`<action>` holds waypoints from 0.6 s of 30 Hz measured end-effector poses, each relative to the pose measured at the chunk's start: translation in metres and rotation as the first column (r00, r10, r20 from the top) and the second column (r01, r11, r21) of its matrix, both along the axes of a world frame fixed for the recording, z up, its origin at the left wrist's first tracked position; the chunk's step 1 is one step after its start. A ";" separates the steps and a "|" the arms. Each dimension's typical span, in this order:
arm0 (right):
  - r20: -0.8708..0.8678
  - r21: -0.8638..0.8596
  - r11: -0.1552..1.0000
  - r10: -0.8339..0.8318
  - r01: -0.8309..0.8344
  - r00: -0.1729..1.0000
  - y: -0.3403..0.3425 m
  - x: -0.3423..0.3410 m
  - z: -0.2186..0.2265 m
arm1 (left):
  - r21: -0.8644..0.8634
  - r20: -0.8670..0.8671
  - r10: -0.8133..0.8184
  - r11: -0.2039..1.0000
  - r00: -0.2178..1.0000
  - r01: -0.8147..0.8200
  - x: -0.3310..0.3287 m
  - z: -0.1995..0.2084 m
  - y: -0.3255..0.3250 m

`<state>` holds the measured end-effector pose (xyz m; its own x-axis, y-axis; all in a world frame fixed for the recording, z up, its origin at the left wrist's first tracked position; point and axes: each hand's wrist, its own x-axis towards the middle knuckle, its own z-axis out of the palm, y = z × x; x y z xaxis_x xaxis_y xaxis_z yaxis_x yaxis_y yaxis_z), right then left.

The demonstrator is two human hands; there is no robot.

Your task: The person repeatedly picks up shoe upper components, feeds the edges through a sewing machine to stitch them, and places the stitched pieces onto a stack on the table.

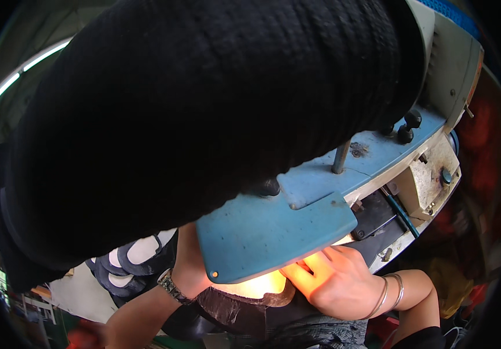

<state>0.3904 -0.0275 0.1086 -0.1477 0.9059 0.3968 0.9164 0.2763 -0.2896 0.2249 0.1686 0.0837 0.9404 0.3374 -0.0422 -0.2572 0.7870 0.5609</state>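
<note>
A dark brown, leather-like piece (233, 306) with a pale, brightly lit inner face lies below the blue machine head (274, 232). My right hand (337, 282), with two bangles at the wrist, is at the right edge of this piece. Its fingers are bent and closed there, and the fingertips reach in under the machine head. From the left comes my left hand (191, 262), wearing a watch. The machine head and a large black cover hide its fingers, so its grip does not show. Warm light glows between the hands.
A big black fabric-like cover (204, 104) fills the upper view. Behind the head runs the blue machine body (372, 157) with black knobs (407, 128). At right is a pale, stained machine part (430, 180). Dark pieces with white patches (134, 256) lie left of my left hand.
</note>
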 end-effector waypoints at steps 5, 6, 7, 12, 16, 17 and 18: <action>-0.041 0.014 0.998 0.057 -0.057 0.998 0.001 0.007 -0.005 | -0.337 0.195 -0.137 0.921 0.971 0.198 0.003 0.004 0.003; -0.039 0.011 0.997 0.073 -0.072 0.997 0.001 0.007 -0.003 | -0.333 0.187 -0.144 0.921 0.972 0.201 0.003 0.004 0.005; -0.037 0.009 0.996 0.089 -0.089 0.995 0.001 0.007 -0.003 | -0.190 0.107 -0.143 0.969 0.984 0.161 0.003 0.002 0.008; -0.008 0.011 0.994 0.108 -0.108 0.994 0.002 0.007 -0.007 | 0.412 -0.170 -0.019 0.907 0.985 0.089 0.006 -0.006 0.020; -0.010 0.031 0.990 0.138 -0.138 0.990 0.003 0.007 -0.008 | 0.698 -0.338 0.172 0.705 0.925 0.124 0.002 0.003 0.023; -0.008 0.031 0.990 0.137 -0.137 0.990 0.003 0.007 -0.008 | 0.754 -0.364 0.228 0.641 0.903 0.142 0.000 0.007 0.024; -0.003 0.048 0.990 0.136 -0.136 0.991 0.004 0.006 -0.008 | 0.802 -0.384 0.286 0.574 0.878 0.164 -0.003 0.010 0.024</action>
<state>0.3965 -0.0236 0.1006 -0.2657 0.8576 0.4404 0.8677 0.4118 -0.2784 0.2214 0.1928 0.0938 0.8620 0.4948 -0.1099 0.1555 -0.0518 0.9865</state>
